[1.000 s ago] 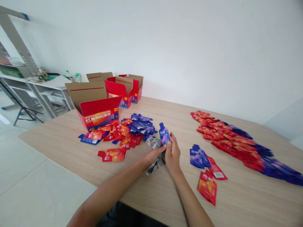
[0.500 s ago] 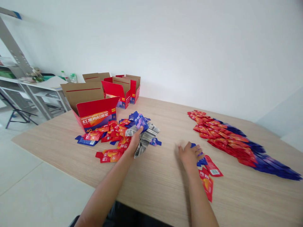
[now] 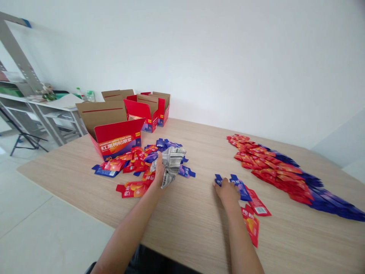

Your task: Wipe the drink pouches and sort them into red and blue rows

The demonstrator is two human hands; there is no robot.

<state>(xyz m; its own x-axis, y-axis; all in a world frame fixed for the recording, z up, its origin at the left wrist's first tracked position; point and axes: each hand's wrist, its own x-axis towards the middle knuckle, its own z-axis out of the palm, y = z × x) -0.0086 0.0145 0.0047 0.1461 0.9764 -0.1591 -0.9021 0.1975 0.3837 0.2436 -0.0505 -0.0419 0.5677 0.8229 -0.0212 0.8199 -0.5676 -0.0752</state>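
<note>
My left hand (image 3: 160,171) is closed around a crumpled grey-and-white striped cloth (image 3: 173,161), over the near right side of a loose pile of red pouches (image 3: 135,188) and blue pouches. A purple-blue pouch (image 3: 151,157) shows just beyond my left fingers; whether they touch it I cannot tell. Further right, my right hand (image 3: 228,192) is low over the table, fingers bent down on a blue pouch (image 3: 218,179) that is partly hidden under them. Another blue pouch (image 3: 242,190) lies against its right side, overlapping a red pouch (image 3: 259,205). Close to my right forearm is one more red pouch (image 3: 251,226).
An open red carton (image 3: 119,139) stands behind the pile, with more open cartons (image 3: 142,110) at the back. Long overlapping rows of red pouches (image 3: 273,167) and blue pouches (image 3: 336,201) spread across the right of the table (image 3: 182,228). A grey desk (image 3: 62,108) stands far left.
The blue pouch at my left thumb has gone from atop the cloth, and that hand has turned. My right hand has come down onto a blue pouch, its fingers bending; another blue pouch shows more.
</note>
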